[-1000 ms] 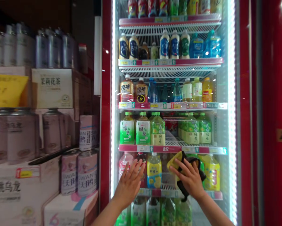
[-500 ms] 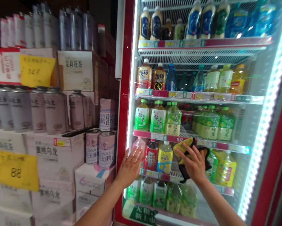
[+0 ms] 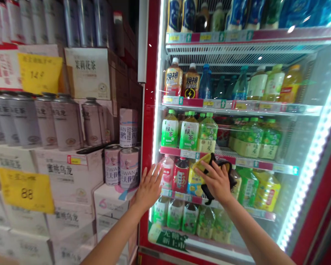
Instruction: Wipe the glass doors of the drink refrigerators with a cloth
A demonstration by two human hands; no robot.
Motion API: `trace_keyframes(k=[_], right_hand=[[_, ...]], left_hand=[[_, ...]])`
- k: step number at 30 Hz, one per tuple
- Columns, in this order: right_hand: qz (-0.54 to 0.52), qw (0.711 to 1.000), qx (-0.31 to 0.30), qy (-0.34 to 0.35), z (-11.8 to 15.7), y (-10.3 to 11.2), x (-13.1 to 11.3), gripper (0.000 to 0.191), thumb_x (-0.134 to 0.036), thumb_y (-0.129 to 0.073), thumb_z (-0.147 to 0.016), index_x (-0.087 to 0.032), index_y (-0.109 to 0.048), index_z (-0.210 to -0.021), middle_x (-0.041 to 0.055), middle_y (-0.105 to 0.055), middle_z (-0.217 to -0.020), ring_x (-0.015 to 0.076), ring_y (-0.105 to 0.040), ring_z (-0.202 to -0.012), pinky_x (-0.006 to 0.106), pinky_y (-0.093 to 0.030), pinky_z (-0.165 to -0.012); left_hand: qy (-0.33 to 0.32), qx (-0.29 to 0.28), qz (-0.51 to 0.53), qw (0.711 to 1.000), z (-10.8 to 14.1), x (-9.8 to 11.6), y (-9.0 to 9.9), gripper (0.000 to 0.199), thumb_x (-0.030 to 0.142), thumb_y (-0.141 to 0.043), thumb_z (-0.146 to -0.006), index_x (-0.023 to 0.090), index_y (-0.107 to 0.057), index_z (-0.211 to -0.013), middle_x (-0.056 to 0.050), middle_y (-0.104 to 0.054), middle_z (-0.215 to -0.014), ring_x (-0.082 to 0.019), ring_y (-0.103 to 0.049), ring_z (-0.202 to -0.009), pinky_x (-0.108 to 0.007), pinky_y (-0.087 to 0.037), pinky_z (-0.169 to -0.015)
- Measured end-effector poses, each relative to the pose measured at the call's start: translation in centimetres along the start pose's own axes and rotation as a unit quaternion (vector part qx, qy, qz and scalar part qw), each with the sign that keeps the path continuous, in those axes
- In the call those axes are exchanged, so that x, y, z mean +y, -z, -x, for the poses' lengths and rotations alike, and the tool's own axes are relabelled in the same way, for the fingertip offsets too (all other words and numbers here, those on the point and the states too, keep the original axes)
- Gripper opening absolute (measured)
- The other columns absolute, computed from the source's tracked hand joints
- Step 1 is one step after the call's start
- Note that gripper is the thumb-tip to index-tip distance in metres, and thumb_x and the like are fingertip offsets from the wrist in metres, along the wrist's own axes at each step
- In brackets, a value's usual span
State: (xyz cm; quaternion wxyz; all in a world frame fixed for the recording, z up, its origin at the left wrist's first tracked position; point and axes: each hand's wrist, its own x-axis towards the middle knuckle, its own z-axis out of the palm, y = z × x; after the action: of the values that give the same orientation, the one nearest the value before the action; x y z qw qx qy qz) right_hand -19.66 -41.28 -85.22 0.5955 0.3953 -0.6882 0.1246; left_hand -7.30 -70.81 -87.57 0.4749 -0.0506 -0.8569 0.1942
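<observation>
My right hand [image 3: 217, 183] presses a yellow and dark grey cloth [image 3: 206, 160] against the glass door [image 3: 231, 137] of a lit drinks fridge, fingers spread over it. The cloth partly covers a yellow-and-blue lemon drink bottle [image 3: 194, 181] behind the glass. My left hand [image 3: 148, 187] holds nothing; its fingers are stretched out at the left edge of the door, beside a pink-labelled bottle [image 3: 167, 172]. Whether that palm touches the glass or the frame, I cannot tell.
A red frame [image 3: 151, 55] borders the fridge. Left of it stand stacked cartons [image 3: 62, 176] with tall metal cans [image 3: 67, 123] on top and pink cans [image 3: 129, 167] nearer the door. Yellow price sheets [image 3: 25, 189] hang on the cartons. Bottles fill several shelves inside.
My right hand and the cloth have moved left across the glass, over the lemon drink bottle. The left hand has shifted slightly left, uncovering more of the pink-labelled bottle. The view has tilted down.
</observation>
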Motion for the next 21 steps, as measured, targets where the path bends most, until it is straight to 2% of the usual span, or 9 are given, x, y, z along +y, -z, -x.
trace_keyframes(k=[2, 4, 7, 9, 11, 14, 17, 19, 21], right_hand=[[0.027, 0.996, 0.031, -0.078, -2.9, -1.3, -1.2, 0.052, -0.019, -0.052, -0.099, -0.045, -0.056, -0.144, 0.0017, -0.064, -0.143, 0.0305, -0.051, -0.131, 0.050, -0.025, -0.116], [0.037, 0.993, 0.027, -0.111, -5.0, -2.8, -3.6, 0.055, -0.018, -0.053, -0.098, -0.043, -0.055, -0.147, 0.0042, -0.060, -0.148, 0.0334, -0.050, -0.130, 0.053, -0.028, -0.113], [0.005, 0.999, -0.043, -0.001, -4.9, -3.9, -6.5, 0.051, -0.023, -0.053, -0.099, -0.039, -0.055, -0.147, 0.0029, -0.057, -0.152, 0.0327, -0.047, -0.133, 0.052, -0.028, -0.113], [-0.025, 0.991, -0.076, 0.109, -3.4, -3.5, -6.5, 0.044, -0.027, -0.052, -0.101, -0.039, -0.059, -0.143, -0.0011, -0.059, -0.149, 0.0282, -0.047, -0.135, 0.047, -0.027, -0.116], [-0.035, 0.986, -0.076, 0.146, -2.5, -2.7, -5.1, 0.041, -0.028, -0.052, -0.102, -0.041, -0.062, -0.139, -0.0035, -0.062, -0.146, 0.0251, -0.049, -0.135, 0.044, -0.024, -0.118], [-0.012, 0.998, -0.033, 0.056, -4.0, -2.5, -3.4, 0.045, -0.026, -0.053, -0.100, -0.043, -0.060, -0.141, -0.0007, -0.063, -0.145, 0.0280, -0.050, -0.134, 0.047, -0.023, -0.118], [0.013, 0.999, 0.007, -0.042, -7.4, -3.9, -5.1, 0.050, -0.021, -0.054, -0.098, -0.041, -0.058, -0.144, 0.0036, -0.061, -0.148, 0.0334, -0.050, -0.132, 0.053, -0.025, -0.116], [0.015, 0.999, 0.007, -0.041, -8.4, -5.0, -7.3, 0.050, -0.022, -0.054, -0.099, -0.039, -0.057, -0.146, 0.0046, -0.059, -0.150, 0.0345, -0.050, -0.131, 0.054, -0.026, -0.114], [-0.003, 0.999, -0.019, 0.034, -8.0, -5.5, -8.8, 0.047, -0.025, -0.054, -0.100, -0.037, -0.057, -0.145, 0.0029, -0.060, -0.149, 0.0325, -0.050, -0.131, 0.052, -0.027, -0.113]], left_hand=[[0.013, -0.002, 0.000, 1.000, 0.0, -0.2, 0.4, 0.081, 0.037, -0.056, -0.095, 0.016, -0.018, -0.164, -0.012, -0.033, -0.167, -0.029, -0.023, -0.158, -0.050, -0.011, -0.131], [0.022, -0.011, -0.002, 1.000, 0.0, -0.3, 0.6, 0.079, 0.037, -0.056, -0.095, 0.015, -0.020, -0.163, -0.013, -0.032, -0.167, -0.029, -0.022, -0.158, -0.051, -0.011, -0.131], [0.037, -0.026, -0.006, 0.999, 0.2, -0.5, 0.9, 0.077, 0.036, -0.056, -0.095, 0.016, -0.024, -0.163, -0.013, -0.032, -0.167, -0.029, -0.022, -0.158, -0.051, -0.013, -0.130], [0.048, -0.026, -0.006, 0.998, 0.6, -1.0, 1.0, 0.076, 0.036, -0.056, -0.095, 0.016, -0.026, -0.162, -0.013, -0.033, -0.167, -0.029, -0.023, -0.157, -0.051, -0.012, -0.130], [0.055, -0.017, -0.005, 0.998, 1.0, -1.7, 1.0, 0.075, 0.034, -0.056, -0.095, 0.016, -0.027, -0.162, -0.012, -0.034, -0.166, -0.029, -0.023, -0.157, -0.050, -0.011, -0.131], [0.061, -0.004, -0.001, 0.998, 1.5, -2.5, 1.1, 0.072, 0.031, -0.052, -0.096, 0.015, -0.029, -0.161, -0.013, -0.034, -0.166, -0.028, -0.021, -0.158, -0.049, -0.010, -0.130], [0.075, -0.003, 0.003, 0.997, 1.6, -2.6, 1.1, 0.070, 0.031, -0.051, -0.097, 0.013, -0.029, -0.161, -0.014, -0.033, -0.166, -0.029, -0.020, -0.158, -0.050, -0.009, -0.130], [0.080, -0.007, 0.005, 0.997, 1.6, -2.5, 1.0, 0.071, 0.030, -0.050, -0.097, 0.013, -0.027, -0.162, -0.014, -0.032, -0.167, -0.029, -0.020, -0.158, -0.051, -0.010, -0.130], [0.078, -0.010, 0.008, 0.997, 1.7, -2.4, 1.0, 0.073, 0.030, -0.051, -0.096, 0.014, -0.023, -0.163, -0.014, -0.032, -0.167, -0.029, -0.020, -0.158, -0.051, -0.011, -0.130]])
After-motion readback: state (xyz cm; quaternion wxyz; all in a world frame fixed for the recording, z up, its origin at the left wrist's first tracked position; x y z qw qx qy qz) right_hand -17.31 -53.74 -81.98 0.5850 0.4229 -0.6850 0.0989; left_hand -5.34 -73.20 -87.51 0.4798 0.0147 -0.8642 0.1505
